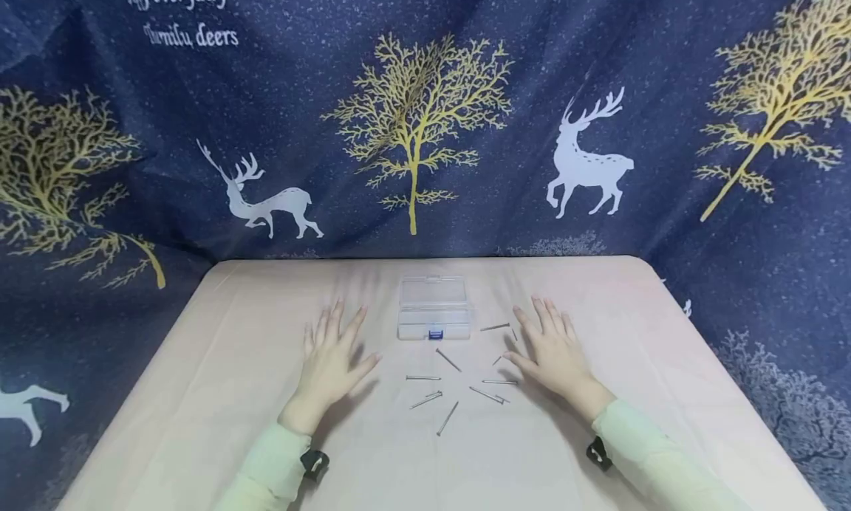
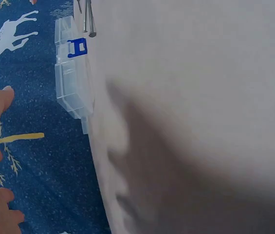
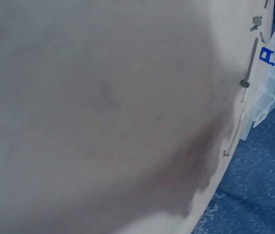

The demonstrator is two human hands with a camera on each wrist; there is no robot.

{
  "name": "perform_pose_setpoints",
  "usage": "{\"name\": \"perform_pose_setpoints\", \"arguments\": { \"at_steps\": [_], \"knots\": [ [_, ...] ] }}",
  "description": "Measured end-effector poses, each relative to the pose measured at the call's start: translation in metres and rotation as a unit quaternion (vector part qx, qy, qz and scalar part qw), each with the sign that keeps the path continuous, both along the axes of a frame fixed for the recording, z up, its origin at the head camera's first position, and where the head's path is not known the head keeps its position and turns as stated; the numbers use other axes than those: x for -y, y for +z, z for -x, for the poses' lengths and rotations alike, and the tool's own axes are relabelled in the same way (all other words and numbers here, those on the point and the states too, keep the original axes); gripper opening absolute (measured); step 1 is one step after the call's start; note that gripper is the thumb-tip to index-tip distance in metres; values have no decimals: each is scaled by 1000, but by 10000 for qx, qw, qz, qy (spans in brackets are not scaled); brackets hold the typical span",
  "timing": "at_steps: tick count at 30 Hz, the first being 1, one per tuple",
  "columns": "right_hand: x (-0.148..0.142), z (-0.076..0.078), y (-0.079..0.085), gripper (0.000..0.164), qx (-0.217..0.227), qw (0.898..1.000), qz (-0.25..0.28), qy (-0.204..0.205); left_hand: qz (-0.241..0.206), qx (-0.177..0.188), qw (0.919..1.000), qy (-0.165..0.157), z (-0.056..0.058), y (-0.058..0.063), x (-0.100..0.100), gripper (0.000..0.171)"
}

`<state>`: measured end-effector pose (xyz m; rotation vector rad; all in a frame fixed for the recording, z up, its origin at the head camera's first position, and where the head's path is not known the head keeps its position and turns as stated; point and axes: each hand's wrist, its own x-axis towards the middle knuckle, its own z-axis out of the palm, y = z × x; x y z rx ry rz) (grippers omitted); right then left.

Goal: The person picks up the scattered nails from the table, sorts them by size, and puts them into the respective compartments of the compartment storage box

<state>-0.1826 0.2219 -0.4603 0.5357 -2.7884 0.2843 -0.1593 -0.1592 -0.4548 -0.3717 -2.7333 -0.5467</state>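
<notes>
A clear plastic box (image 1: 433,315) with a blue latch (image 1: 435,334) stands at the back middle of the table, its lid raised. In front of it lie scattered nails, among them one near the box (image 1: 448,360), one at the left (image 1: 422,378) and one toward the front (image 1: 448,419). My left hand (image 1: 330,363) is spread with straight fingers to the left of the nails, holding nothing. To their right my right hand (image 1: 553,352) is spread the same way, its thumb close to a small nail (image 1: 497,360). Both hands cast shadows on the tabletop.
The table (image 1: 372,467) has a pale cover and rounded far corners. Behind it hangs a dark blue cloth (image 1: 465,201) printed with deer and golden trees. A black strap piece (image 1: 315,464) shows under the left sleeve, and another (image 1: 599,453) under the right.
</notes>
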Motion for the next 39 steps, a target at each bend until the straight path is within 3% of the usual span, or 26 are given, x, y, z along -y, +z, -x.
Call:
{"name": "perform_pose_setpoints", "arguments": {
  "at_steps": [10,18,23,25,30,34,37,39],
  "knots": [
    [9,1,17,55,-646,9966,125,505,-385,-147,9991,-112,13,15,-7,76],
    [17,-8,30,53,-183,9982,-86,560,-895,207,9953,-307,26,24,-13,75],
    [25,-14,34,50,-190,9964,-137,816,-1544,665,9853,-312,36,29,-18,74],
    [28,-16,35,48,-144,9955,-143,926,-1855,865,9785,-270,40,31,-21,71],
    [34,-20,35,42,33,9939,-128,1094,-2747,1313,9523,-212,53,33,-27,63],
    [36,-24,32,36,158,9934,-284,1103,-3172,1643,9339,-135,62,30,-30,58],
    [37,-26,30,33,280,9911,-407,1234,-3543,1981,9139,-49,67,28,-33,53],
    [37,-26,29,31,397,9891,-393,1362,-3849,2248,8951,75,71,25,-34,51]
  ]
}}
